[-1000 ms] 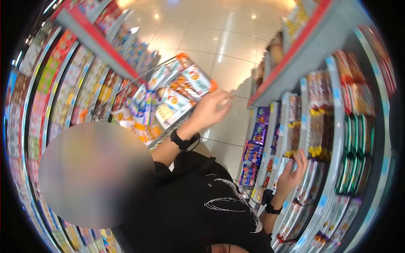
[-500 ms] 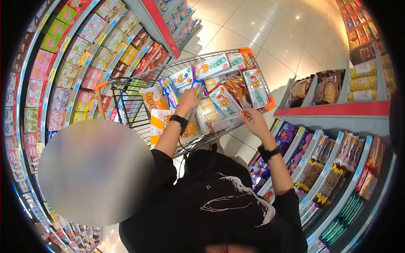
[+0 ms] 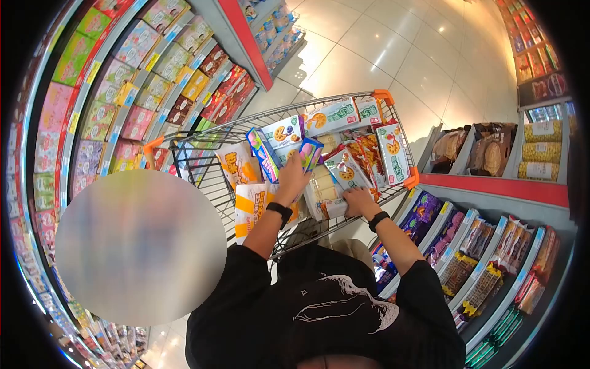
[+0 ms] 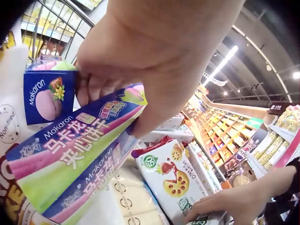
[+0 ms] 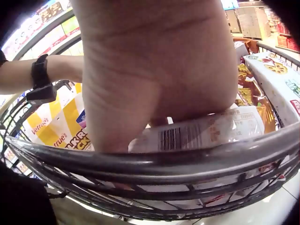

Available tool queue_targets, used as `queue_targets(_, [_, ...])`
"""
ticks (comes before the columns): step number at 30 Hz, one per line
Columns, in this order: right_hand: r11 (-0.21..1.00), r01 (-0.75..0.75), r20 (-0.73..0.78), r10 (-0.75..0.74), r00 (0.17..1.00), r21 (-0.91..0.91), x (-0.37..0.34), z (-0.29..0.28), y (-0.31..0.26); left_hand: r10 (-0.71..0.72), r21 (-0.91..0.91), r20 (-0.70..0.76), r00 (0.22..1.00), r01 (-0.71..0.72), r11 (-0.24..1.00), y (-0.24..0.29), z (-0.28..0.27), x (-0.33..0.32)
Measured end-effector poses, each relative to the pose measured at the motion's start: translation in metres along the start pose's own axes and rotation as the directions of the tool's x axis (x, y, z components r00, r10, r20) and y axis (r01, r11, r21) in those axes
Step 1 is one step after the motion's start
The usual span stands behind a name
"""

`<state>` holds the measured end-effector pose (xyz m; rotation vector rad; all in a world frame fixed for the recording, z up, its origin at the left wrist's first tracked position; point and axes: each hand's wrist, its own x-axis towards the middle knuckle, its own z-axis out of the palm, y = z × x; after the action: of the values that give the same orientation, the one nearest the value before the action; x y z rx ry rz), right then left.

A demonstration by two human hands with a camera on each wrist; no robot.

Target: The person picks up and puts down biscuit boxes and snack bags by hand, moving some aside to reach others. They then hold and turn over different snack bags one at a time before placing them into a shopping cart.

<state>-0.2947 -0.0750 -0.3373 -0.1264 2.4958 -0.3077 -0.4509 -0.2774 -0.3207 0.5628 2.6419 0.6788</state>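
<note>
In the shopping cart (image 3: 279, 246) my left hand (image 3: 294, 178) grips a blue, pink and green Makaron biscuit box (image 4: 77, 145), thumb on one side and fingers on the other. A second Makaron box (image 3: 263, 154) lies to its left. At the cart's near side my right hand (image 3: 361, 202) holds a white cookie pack (image 5: 201, 133) whose barcode faces the rim. Its fingertips overlap the low end of a white cookie pack with a tart picture (image 4: 171, 178). Beside that lies a clear-wrapped pack of pale biscuits (image 4: 129, 197).
Yellow-and-white rice cracker bags (image 3: 249, 206) fill the cart's left part. More white cookie packs (image 3: 332, 117) and red-brown snack packs (image 3: 369, 157) lie at the far and right sides. Snack shelves (image 3: 132, 123) flank the cart on the left, others (image 3: 473, 246) on the right.
My right hand came from the right-hand shelf to the cart's near side, and the pack there sits lower now. My left hand moved from the cart's far right onto the Makaron box.
</note>
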Motion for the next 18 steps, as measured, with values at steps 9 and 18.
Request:
queue_targets(9, [0.942, 0.112, -0.556, 0.089, 0.827, 0.318, -0.055, -0.071, -0.011, -0.001, 0.038, 0.125, 0.992, -0.004, 0.999, -0.007, -0.007, -0.002])
queue_targets(18, [0.997, -0.002, -0.927, 0.076, 0.368, 0.081, -0.190, -0.083, -0.070, 0.434, -0.686, 0.599, 0.673, 0.153, 0.711, 0.135, -0.093, -0.056])
